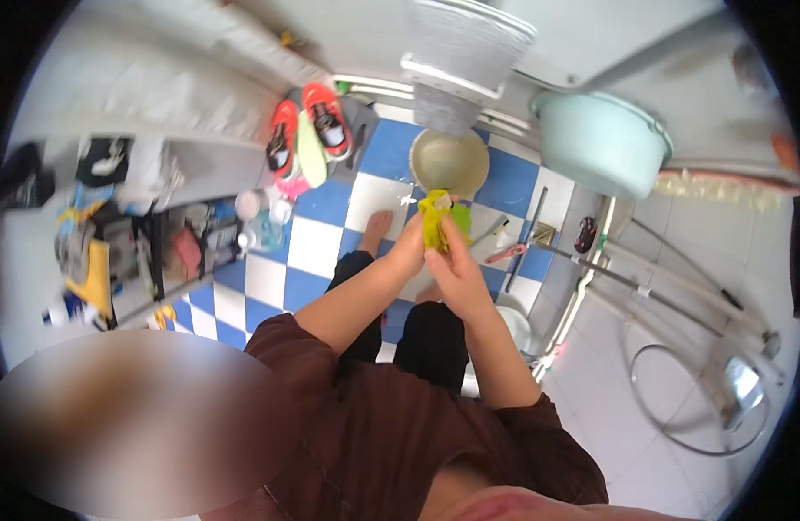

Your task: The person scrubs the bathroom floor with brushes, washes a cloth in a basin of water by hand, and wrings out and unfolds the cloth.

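Note:
A crumpled yellow-green cloth (434,227) with a whitish patch is held up in front of my body. My left hand (409,246) is closed on its left side. From the right, my right hand (456,271) grips the same cloth, its fingers against it. Just beyond the hands, a pale round basin (449,165) stands on the floor. Beside the cloth, partly hidden by it, is a bright green thing (460,217) whose kind I cannot make out.
Red sneakers (325,120) and a pale insole sit at the upper left, above a cluttered shelf (157,252). A large light-blue tub (601,143) hangs at the upper right. A pink-handled brush (505,253) and poles (634,282) are on the right. The floor (313,246) is blue-and-white tile.

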Tool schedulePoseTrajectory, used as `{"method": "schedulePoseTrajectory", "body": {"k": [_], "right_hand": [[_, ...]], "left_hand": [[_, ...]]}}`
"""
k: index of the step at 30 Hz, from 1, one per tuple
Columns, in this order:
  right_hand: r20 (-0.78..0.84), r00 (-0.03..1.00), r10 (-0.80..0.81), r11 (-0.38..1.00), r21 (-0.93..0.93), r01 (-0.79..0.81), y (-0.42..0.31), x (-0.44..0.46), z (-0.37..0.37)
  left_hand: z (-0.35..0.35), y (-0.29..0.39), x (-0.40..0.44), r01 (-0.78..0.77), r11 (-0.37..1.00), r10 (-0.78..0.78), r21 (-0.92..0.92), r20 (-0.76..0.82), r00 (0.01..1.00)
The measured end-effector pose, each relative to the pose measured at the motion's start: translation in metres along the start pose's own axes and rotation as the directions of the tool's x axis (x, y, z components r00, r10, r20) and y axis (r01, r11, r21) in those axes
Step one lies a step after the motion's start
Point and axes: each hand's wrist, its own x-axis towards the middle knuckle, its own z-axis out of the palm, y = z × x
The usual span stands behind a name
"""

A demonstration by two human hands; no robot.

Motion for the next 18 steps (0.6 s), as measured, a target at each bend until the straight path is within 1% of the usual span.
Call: {"method": "schedulePoseTrajectory", "body": {"k": [1,2,3,4,5,6,9,10,12,13,15,16,18], "right_hand": [[0.118,0.992,-0.044,0.992,-0.116,0.058,-0.015,0.0,0.004],[0.064,0.992,-0.108,0.97,-0.214,0.119,-0.032,0.002,0.004],[0.087,0.996,-0.026,0.988,0.157,0.012,-0.043,0.002,0.004],[0.132,0.989,0.061,0.858,0.5,-0.12,-0.052,0.003,0.006],[0.197,0.972,0.126,0.599,0.766,-0.233,-0.058,0.011,0.013],[0.275,0.933,0.233,0.44,0.825,-0.353,-0.059,0.018,0.027],[0.493,0.827,0.27,0.506,0.658,-0.558,-0.019,0.037,0.057],[0.531,0.791,0.303,0.572,0.563,-0.597,-0.028,0.044,0.069],[0.584,0.713,0.389,0.673,0.348,-0.653,-0.051,0.055,0.094],[0.616,0.681,0.396,0.694,0.285,-0.661,-0.049,0.065,0.103],[0.666,0.609,0.43,0.724,0.149,-0.674,-0.041,0.091,0.108],[0.66,0.587,0.469,0.704,0.122,-0.7,-0.02,0.107,0.11],[0.447,0.663,0.601,0.752,-0.036,-0.658,0.01,0.129,0.129]], "left_hand": [[-0.002,0.001,-0.007,0.01,0.931,-0.022,-0.364,-0.029,0.999],[-0.002,0.006,-0.015,-0.006,0.735,-0.045,-0.678,-0.057,0.997],[-0.003,0.014,-0.026,0.037,0.662,-0.097,-0.749,-0.036,0.995],[-0.006,0.027,-0.038,0.082,0.579,-0.147,-0.811,-0.005,0.989],[-0.01,0.037,-0.044,0.123,0.494,-0.183,-0.861,0.035,0.982],[-0.017,0.022,-0.049,0.212,0.376,-0.105,-0.902,0.186,0.977],[-0.008,0.014,-0.06,0.039,0.311,-0.236,-0.95,-0.037,0.971],[-0.029,-0.033,-0.054,-0.026,0.195,-0.261,-0.98,-0.078,0.962],[-0.058,-0.06,-0.052,-0.08,0.254,-0.235,-0.964,-0.142,0.962],[-0.072,-0.065,-0.052,-0.102,0.281,-0.222,-0.954,-0.168,0.96],[-0.1,-0.042,-0.06,-0.176,0.284,-0.254,-0.942,-0.251,0.934],[-0.113,-0.032,-0.065,-0.213,0.281,-0.271,-0.936,-0.291,0.918],[-0.137,-0.029,-0.078,-0.291,0.35,-0.327,-0.89,-0.408,0.852]]}}
